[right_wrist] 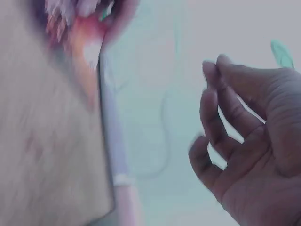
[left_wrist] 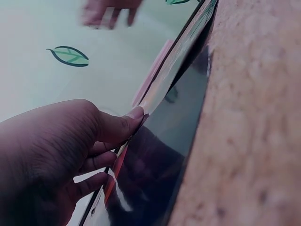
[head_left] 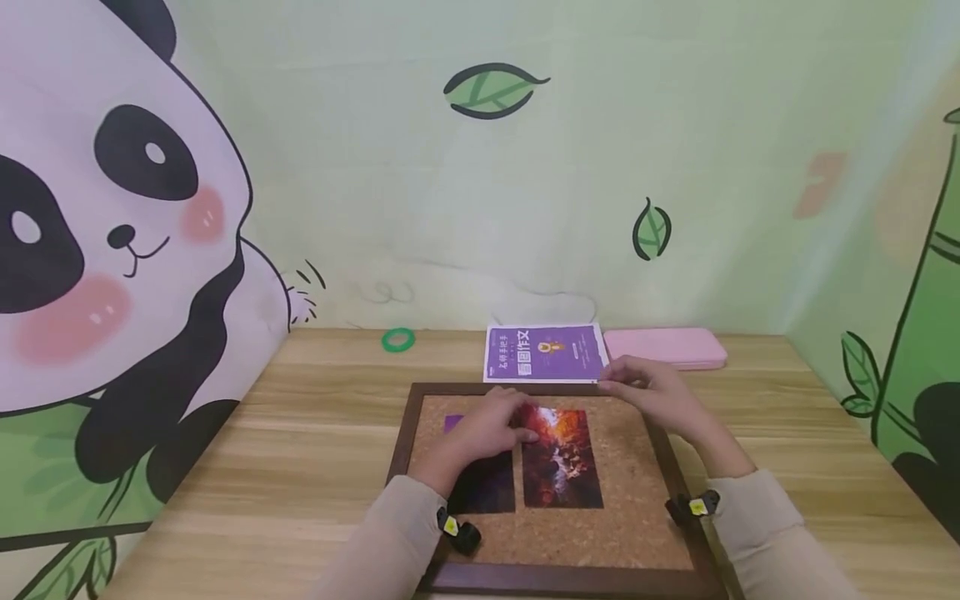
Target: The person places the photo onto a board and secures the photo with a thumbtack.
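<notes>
My left hand (head_left: 483,427) pinches the upper left edge of a glossy orange-and-dark picture print (head_left: 564,471), which is over a wood-framed corkboard (head_left: 630,533). In the left wrist view my thumb lies on the glossy edge, the other fingers curled beyond it. A dark purple print (head_left: 486,487) lies on the cork to the left, partly covered by the left hand. My right hand (head_left: 660,396) hovers over the board's upper right corner. Its thumb and index fingertips (right_wrist: 217,68) come together in the right wrist view; whether something tiny sits between them is unclear.
Behind the board lies a purple-and-white booklet (head_left: 543,352), with a pink case (head_left: 666,347) to its right. A green ring (head_left: 398,339) lies at the back left of the wooden table (head_left: 300,467). A panda-print backdrop (head_left: 360,167) stands behind.
</notes>
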`<action>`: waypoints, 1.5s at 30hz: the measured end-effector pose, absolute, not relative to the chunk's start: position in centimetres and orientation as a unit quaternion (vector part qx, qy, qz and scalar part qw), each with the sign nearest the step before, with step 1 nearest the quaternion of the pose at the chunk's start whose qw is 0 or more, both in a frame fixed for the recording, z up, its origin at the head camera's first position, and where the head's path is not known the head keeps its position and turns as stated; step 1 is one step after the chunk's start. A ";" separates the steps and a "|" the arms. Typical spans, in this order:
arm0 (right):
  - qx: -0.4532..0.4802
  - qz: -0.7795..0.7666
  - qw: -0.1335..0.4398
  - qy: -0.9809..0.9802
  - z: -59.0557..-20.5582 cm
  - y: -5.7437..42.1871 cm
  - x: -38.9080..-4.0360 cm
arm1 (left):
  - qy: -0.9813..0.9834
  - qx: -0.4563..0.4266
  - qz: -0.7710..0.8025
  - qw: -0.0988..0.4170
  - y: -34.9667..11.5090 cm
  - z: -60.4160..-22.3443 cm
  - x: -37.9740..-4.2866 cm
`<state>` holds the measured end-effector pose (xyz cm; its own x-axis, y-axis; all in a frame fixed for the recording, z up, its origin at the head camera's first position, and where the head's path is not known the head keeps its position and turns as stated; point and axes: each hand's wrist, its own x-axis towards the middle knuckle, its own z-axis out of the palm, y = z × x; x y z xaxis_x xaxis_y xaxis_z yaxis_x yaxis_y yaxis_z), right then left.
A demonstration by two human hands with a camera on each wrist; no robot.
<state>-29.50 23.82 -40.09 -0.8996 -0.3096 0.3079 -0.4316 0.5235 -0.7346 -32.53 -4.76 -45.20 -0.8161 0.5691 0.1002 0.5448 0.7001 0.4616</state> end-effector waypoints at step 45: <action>0.252 0.391 0.010 -0.885 -47.1 18.5 -32.8 | 0.908 0.291 0.298 0.059 -6.0 -46.1 -33.0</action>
<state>-32.83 18.49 -47.11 -0.8724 -0.4393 0.2145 -0.4544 0.5671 -0.6869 -33.02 -6.00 -46.14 -0.8244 0.5621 0.0668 0.4924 0.6540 0.5743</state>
